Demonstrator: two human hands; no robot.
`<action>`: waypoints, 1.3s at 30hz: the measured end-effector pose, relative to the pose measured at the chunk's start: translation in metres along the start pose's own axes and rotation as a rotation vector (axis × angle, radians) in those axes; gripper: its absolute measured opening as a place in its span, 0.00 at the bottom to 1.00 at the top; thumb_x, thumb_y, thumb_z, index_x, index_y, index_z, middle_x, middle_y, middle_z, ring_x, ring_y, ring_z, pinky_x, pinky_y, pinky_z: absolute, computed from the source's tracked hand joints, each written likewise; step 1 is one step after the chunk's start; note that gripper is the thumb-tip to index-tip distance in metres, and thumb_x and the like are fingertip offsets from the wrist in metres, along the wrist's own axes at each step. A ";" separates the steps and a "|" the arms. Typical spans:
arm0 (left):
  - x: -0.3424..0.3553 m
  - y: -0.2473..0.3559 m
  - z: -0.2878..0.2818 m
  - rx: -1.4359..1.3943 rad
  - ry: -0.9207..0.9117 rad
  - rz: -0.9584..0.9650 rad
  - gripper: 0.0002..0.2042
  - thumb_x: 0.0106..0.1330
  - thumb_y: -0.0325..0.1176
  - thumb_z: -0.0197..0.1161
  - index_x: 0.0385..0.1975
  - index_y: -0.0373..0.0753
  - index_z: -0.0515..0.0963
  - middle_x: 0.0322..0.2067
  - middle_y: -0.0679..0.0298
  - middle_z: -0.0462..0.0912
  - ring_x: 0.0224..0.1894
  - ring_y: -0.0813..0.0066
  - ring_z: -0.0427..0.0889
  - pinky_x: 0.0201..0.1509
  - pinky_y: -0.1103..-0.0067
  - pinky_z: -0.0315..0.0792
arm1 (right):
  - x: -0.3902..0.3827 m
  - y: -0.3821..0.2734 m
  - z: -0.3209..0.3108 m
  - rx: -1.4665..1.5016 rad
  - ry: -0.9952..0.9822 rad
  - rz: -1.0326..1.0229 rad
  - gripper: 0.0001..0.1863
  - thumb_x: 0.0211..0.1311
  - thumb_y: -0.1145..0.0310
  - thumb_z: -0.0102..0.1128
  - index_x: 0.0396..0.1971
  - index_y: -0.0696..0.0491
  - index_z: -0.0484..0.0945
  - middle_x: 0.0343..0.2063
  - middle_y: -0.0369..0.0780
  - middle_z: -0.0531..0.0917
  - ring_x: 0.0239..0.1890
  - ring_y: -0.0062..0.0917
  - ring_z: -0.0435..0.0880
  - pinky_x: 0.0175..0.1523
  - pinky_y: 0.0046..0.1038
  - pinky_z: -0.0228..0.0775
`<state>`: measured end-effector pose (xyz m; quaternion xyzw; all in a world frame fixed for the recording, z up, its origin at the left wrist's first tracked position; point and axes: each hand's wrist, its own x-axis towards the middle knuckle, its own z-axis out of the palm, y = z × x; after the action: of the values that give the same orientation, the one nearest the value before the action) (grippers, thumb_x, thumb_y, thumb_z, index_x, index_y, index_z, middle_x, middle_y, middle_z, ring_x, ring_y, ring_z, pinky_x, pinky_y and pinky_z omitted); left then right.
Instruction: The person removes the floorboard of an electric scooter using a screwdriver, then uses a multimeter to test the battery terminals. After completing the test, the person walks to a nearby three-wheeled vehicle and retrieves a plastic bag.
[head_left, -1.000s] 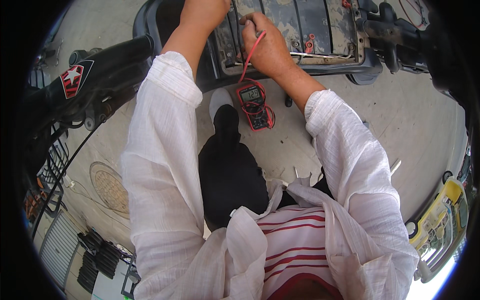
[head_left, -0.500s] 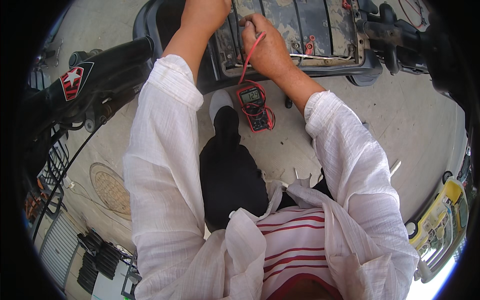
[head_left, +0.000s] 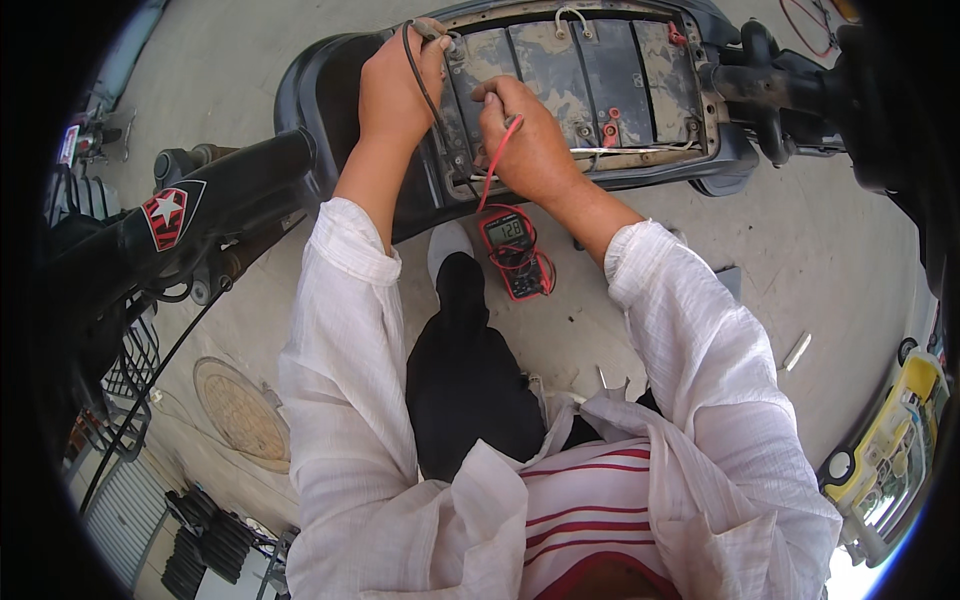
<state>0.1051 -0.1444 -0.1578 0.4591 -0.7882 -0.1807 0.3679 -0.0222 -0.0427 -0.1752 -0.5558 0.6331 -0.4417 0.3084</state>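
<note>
Left hand — black lead; right hand — red lead.

Pale concrete floor spreads across the scene; on the left a round brownish manhole cover is set into it, with a thin pale cable lying just beside; farther left stands a black wire rack; at the near left are a grey slatted panel, a group of black ribbed pieces and, next to those, a white panel; on the right a small white strip lies on the floor; beyond it, near right, stands a yellow vehicle; at the far right a red cable curves over the ground.
</note>
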 end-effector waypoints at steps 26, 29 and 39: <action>0.010 -0.020 -0.023 0.145 -0.082 -0.080 0.11 0.69 0.38 0.58 0.42 0.38 0.79 0.29 0.59 0.86 0.33 0.71 0.86 0.39 0.77 0.76 | 0.002 -0.005 -0.004 0.028 -0.015 0.030 0.14 0.69 0.67 0.44 0.43 0.60 0.74 0.37 0.53 0.79 0.39 0.45 0.81 0.45 0.39 0.71; 0.009 -0.021 -0.024 0.135 -0.071 -0.080 0.11 0.69 0.38 0.59 0.41 0.38 0.79 0.29 0.59 0.86 0.33 0.71 0.86 0.39 0.77 0.76 | 0.002 -0.005 -0.005 -0.032 0.012 -0.035 0.13 0.69 0.67 0.44 0.43 0.60 0.74 0.35 0.51 0.80 0.32 0.42 0.83 0.43 0.37 0.72; 0.008 -0.024 -0.021 0.169 -0.062 -0.030 0.11 0.69 0.39 0.58 0.41 0.39 0.79 0.26 0.60 0.85 0.31 0.70 0.85 0.36 0.76 0.75 | 0.004 0.002 -0.004 0.029 -0.026 -0.004 0.13 0.70 0.67 0.44 0.44 0.60 0.73 0.32 0.48 0.79 0.21 0.28 0.82 0.31 0.30 0.76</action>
<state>0.1328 -0.1621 -0.1556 0.4944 -0.8047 -0.1328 0.3007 -0.0276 -0.0454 -0.1751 -0.5584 0.6214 -0.4442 0.3237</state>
